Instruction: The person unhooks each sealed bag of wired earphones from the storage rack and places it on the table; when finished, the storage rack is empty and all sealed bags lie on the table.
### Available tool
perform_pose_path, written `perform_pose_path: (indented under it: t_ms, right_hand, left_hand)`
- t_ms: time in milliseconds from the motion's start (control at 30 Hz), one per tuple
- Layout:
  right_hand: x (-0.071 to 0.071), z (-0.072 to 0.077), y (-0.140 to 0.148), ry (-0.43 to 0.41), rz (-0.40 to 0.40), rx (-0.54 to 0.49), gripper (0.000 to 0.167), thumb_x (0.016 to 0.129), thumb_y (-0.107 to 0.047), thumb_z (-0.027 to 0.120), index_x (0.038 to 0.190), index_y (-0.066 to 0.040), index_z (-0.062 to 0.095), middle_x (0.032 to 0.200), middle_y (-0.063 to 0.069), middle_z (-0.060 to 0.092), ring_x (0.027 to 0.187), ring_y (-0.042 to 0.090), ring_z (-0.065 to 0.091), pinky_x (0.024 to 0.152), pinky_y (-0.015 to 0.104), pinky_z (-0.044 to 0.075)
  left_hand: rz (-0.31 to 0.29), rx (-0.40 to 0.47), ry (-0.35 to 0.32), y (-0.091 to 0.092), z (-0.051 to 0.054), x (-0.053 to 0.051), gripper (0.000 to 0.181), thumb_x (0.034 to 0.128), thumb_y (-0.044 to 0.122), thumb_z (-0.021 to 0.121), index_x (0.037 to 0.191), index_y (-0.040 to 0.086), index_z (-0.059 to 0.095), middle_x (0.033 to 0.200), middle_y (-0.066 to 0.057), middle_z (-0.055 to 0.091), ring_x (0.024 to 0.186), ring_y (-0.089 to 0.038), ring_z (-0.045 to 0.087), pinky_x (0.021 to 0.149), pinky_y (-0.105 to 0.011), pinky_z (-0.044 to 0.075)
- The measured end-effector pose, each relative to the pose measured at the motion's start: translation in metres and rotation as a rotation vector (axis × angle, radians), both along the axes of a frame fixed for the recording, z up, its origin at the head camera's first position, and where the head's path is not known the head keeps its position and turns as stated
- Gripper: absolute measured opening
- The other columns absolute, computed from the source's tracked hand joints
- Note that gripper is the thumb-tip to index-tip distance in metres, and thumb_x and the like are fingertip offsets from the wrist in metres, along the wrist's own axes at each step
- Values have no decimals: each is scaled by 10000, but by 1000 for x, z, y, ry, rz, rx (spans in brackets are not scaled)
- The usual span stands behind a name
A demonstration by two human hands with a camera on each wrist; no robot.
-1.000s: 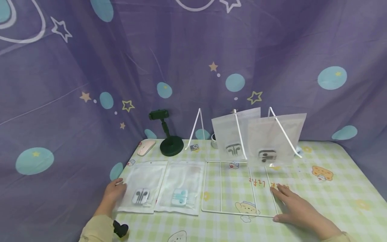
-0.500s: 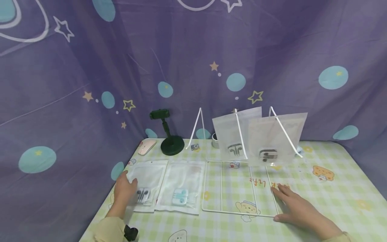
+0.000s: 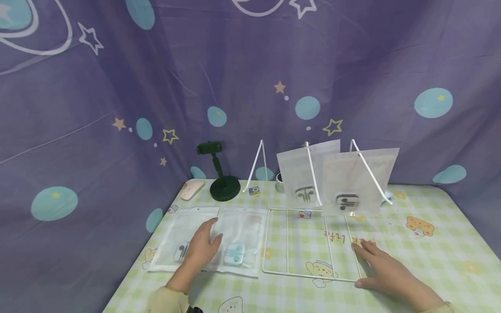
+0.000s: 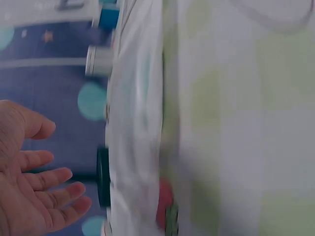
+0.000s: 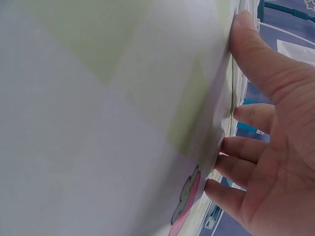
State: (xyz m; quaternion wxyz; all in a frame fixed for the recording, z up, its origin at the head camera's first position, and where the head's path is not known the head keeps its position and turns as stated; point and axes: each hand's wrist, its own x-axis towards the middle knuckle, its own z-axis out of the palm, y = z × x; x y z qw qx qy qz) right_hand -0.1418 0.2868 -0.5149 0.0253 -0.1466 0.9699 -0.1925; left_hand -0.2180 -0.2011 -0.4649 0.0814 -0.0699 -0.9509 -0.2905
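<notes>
My left hand (image 3: 200,248) is held over the inner edges of two flat white pouches, fingers loosely spread and holding nothing. The left pouch (image 3: 172,230) shows dark earphones, partly covered by the hand; the right pouch (image 3: 244,226) shows light blue ones. In the left wrist view the left hand (image 4: 39,187) has its fingers apart. At the right side of a white wire rack (image 3: 305,274), my right hand (image 3: 385,269) rests with fingertips at the rack's edge. Two more pouches (image 3: 291,174) (image 3: 352,178) hang on the rack's upright prongs.
Behind the pouches stand a dark green phone stand (image 3: 225,188) and a pink mouse (image 3: 192,190). A small card-like item (image 3: 254,191) and a white cup (image 3: 279,184) are near the back edge. A purple patterned curtain (image 3: 250,65) surrounds the checked tabletop (image 3: 442,269).
My left hand has moved right from the left pouch's outer edge to over the place where the two pouches meet. The right hand and the rack have stayed in place.
</notes>
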Motion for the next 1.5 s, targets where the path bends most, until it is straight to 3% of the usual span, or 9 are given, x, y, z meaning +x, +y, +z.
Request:
perform_pose_path:
  t_ms: [167,367,533,600,800,1200,1500]
  right_hand:
    - [1,0,0,18,1,3,1037,632,-667,749,1419,-44,490,1443,315,393,1277,539,397,940,641,407]
    - [2,0,0,36,6,3,1029,634,-652,762,1414,-37,494,1436,320,398,1271,543,401,940,640,405]
    - [1,1,-1,31,16,7,1025,633,-638,771,1412,-32,495,1431,329,398,1264,549,403,928,636,413]
    - [0,1,0,28,19,10,1027,629,-634,774,1410,-27,495,1429,333,397,1262,553,403,925,634,415]
    - [0,0,0,25,17,13,1034,625,-643,770,1410,-28,496,1432,331,396,1263,551,403,925,631,417]
    - [2,3,-1,21,11,18,1034,626,-635,774,1411,-24,492,1432,336,390,1259,556,403,926,630,418]
    - [2,2,0,34,29,10,1025,645,-638,764,1419,-27,484,1435,328,396,1266,547,405,933,622,420]
  left_hand:
    - [-126,-62,-2,33,-7,13,536,921,197,648,1409,60,475,1402,-153,505,1295,-357,465,1061,-511,372]
    - [-364,-185,50,62,-16,20,537,919,255,664,1382,38,500,1384,-165,515,1290,-335,472,1045,-506,389]
    - [-459,-295,-15,77,-26,25,619,928,403,633,1431,86,459,1465,-155,440,1371,-343,377,1088,-561,308]
    - [-477,-322,-37,82,-30,25,657,917,451,630,1443,101,450,1493,-146,408,1401,-339,331,1106,-585,258]
    - [-500,-389,-15,87,-38,22,718,884,519,631,1439,97,461,1514,-144,381,1421,-324,305,1120,-603,202]
    - [-522,-421,-25,86,-43,19,782,905,549,591,1478,49,406,1565,-121,311,1441,-291,271,1115,-616,185]
    - [-525,-459,-98,87,-39,17,773,911,569,566,1494,92,396,1578,-70,296,1456,-285,235,1131,-600,166]
